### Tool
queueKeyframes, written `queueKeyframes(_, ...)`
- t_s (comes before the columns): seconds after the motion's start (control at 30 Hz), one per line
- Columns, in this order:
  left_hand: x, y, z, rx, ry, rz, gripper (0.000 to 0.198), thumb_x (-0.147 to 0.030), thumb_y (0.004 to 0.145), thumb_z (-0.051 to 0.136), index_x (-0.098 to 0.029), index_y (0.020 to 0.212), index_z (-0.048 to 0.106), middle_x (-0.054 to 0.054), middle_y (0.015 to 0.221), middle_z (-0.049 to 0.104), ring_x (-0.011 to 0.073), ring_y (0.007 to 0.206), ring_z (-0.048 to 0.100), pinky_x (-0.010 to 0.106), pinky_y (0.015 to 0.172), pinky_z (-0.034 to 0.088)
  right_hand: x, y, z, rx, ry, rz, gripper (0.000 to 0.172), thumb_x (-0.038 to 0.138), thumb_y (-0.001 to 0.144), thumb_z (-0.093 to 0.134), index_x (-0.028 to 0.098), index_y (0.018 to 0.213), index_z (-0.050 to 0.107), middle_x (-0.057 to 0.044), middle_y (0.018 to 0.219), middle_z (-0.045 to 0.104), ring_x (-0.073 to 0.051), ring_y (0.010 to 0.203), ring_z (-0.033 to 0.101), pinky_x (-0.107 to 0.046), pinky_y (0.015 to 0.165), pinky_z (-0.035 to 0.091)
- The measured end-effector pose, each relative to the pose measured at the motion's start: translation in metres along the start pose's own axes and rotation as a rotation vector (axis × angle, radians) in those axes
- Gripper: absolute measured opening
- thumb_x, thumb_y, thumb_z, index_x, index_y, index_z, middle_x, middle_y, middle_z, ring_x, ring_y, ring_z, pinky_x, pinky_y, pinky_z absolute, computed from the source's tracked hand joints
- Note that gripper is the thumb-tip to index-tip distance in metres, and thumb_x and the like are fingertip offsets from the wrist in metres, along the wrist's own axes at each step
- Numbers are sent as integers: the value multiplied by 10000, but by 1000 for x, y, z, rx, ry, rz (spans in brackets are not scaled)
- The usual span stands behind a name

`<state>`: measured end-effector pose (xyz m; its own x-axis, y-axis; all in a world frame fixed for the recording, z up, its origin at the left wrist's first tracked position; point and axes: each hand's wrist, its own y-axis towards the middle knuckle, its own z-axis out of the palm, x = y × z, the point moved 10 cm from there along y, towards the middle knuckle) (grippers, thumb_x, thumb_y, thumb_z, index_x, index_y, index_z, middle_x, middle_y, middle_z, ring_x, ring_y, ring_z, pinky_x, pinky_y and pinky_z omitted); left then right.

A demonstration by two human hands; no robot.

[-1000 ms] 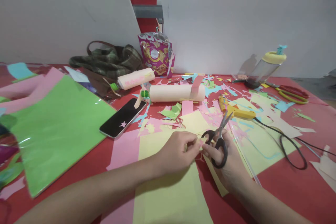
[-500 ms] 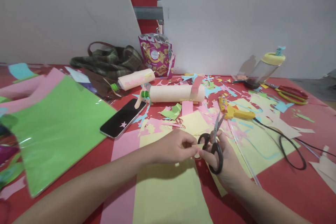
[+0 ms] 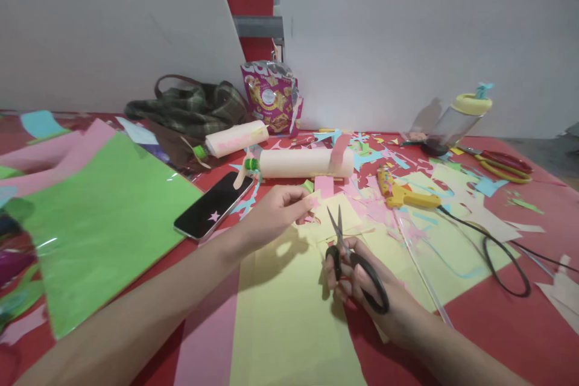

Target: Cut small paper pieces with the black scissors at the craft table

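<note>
1. The right hand has its grip clamped on the black scissors, blades pointing away, over the yellow sheet on the counter.
2. The left hand pinches a small pink scrap above the sheet's far edge.
3. Just beyond lie a phone and a paper-wrapped bottle.

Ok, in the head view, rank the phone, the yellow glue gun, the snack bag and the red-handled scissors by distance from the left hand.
From the left hand:
1. Phone, just to its left.
2. Yellow glue gun, to its right.
3. Snack bag, behind, against the wall.
4. Red-handled scissors, far right.
</note>
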<state>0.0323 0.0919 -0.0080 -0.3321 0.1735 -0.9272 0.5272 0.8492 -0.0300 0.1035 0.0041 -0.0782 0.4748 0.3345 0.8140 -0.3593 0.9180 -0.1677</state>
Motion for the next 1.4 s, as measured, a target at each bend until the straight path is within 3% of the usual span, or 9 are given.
queueKeyframes(0.33,0,-7,23,194,80,-10,262,-309,777,371,-141,582,420,-45,543,329,65,503,325,186,472,254,-1,-1,5,67,-31,-2,306,375,688,588,215,830,369,-23,816,476,-77,562,424,-193,466,290)
queueKeyframes(0.7,2,-11,37,275,94,-3,306,-353,790,350,-131,614,466,-37,546,362,65,499,329,192,462,246,-3,-1,3,59,-36,-3,295,376,696,579,204,833,382,-24,810,472,-83,572,423,-200,475,295)
queueKeyframes(1.17,8,-12,41,235,70,-49,289,-348,781,362,-146,577,390,-48,541,299,62,489,291,194,439,209,2,-3,5,65,-47,-18,299,404,713,552,194,862,401,-20,798,469,-94,628,431,-206,517,301)
queueKeyframes(1.4,5,-12,41,180,36,-61,290,-315,788,343,-146,558,395,-46,536,336,68,497,333,197,468,250,9,-2,8,79,-86,-75,255,398,757,494,179,856,408,-12,757,463,-89,595,438,-221,518,316)
